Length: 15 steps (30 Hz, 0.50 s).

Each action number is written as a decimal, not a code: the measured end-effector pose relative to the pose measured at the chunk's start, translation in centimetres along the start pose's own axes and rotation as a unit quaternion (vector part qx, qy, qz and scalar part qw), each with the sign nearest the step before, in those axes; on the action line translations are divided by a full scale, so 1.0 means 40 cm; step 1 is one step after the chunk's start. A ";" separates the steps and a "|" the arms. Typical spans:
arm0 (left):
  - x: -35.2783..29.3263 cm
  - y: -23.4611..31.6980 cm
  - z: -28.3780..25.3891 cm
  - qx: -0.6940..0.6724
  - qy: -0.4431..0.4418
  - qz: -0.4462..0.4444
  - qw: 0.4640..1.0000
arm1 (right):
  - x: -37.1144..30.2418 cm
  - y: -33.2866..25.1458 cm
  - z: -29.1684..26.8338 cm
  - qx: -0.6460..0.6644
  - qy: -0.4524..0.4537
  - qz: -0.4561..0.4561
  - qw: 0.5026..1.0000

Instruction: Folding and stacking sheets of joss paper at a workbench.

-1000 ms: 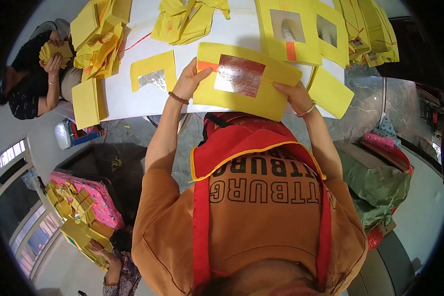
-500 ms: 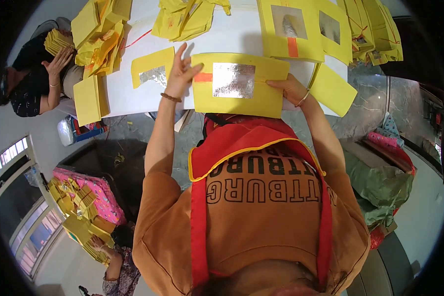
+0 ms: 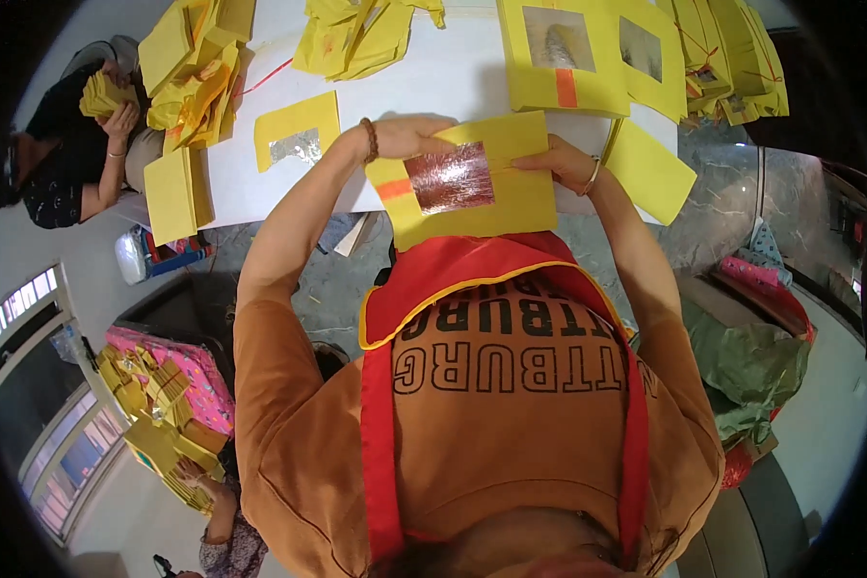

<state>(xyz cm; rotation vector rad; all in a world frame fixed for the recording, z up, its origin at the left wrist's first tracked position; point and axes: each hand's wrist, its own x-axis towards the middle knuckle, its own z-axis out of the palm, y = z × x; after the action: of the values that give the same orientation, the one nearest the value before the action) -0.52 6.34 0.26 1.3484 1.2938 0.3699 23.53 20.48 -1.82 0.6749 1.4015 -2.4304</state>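
Note:
A stack of yellow paper sheets (image 3: 520, 207) tilts in front of me at the table's near edge. Its top sheet bears a shiny foil square (image 3: 453, 178) and a short orange-red band. My right hand (image 3: 566, 166) pinches its right edge, thumb on top. My left hand (image 3: 409, 138) reaches across the upper left corner; its thumb lies near the foil and the fingers close over the far edge, slightly blurred. Left of it a single yellow sheet with foil (image 3: 299, 130) lies flat on the white table (image 3: 453, 58).
Thick yellow stacks with foil (image 3: 559, 82) stand at the far right, with another yellow stack (image 3: 650, 173) at the right edge. Crumpled yellow paper (image 3: 366, 39) and left-hand yellow bundles (image 3: 178, 197) lie around. At left, a co-worker's hand (image 3: 120, 125) holds yellow paper; another person sits lower left.
My left hand has moved from the stack's left edge to its far edge, its spread fingers now closing. The stack has tilted and come slightly nearer me. The co-worker at left has lifted a yellow bundle.

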 end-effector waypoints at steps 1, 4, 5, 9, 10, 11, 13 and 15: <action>-0.002 -0.001 0.010 -0.034 -0.019 0.019 0.999 | 0.000 0.002 0.007 0.006 0.009 -0.025 1.000; -0.003 0.006 0.003 -0.059 -0.045 0.022 0.997 | 0.015 0.017 0.003 0.073 0.025 -0.049 0.996; -0.004 0.011 -0.002 -0.072 -0.044 0.046 0.995 | 0.021 0.023 -0.001 0.131 0.028 -0.047 0.990; -0.024 0.008 -0.006 -0.122 -0.055 -0.046 0.990 | 0.032 0.024 -0.001 0.147 0.032 -0.035 0.988; -0.033 -0.010 -0.006 -0.123 -0.053 -0.047 0.990 | 0.031 0.023 0.001 0.145 0.030 -0.046 0.988; -0.041 -0.026 -0.004 -0.125 -0.046 -0.042 0.990 | 0.030 0.022 0.003 0.143 0.028 -0.057 0.988; -0.048 -0.016 -0.002 -0.119 -0.051 -0.047 0.990 | 0.017 0.006 0.025 0.138 0.024 -0.083 0.987; -0.045 0.004 -0.005 -0.098 -0.053 -0.042 0.993 | 0.011 -0.013 0.034 0.132 0.018 -0.110 0.985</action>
<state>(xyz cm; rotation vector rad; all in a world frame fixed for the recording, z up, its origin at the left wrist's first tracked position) -1.21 5.02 1.28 1.1308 1.1897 0.3527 22.56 19.60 -1.08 0.6549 1.2356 -2.8261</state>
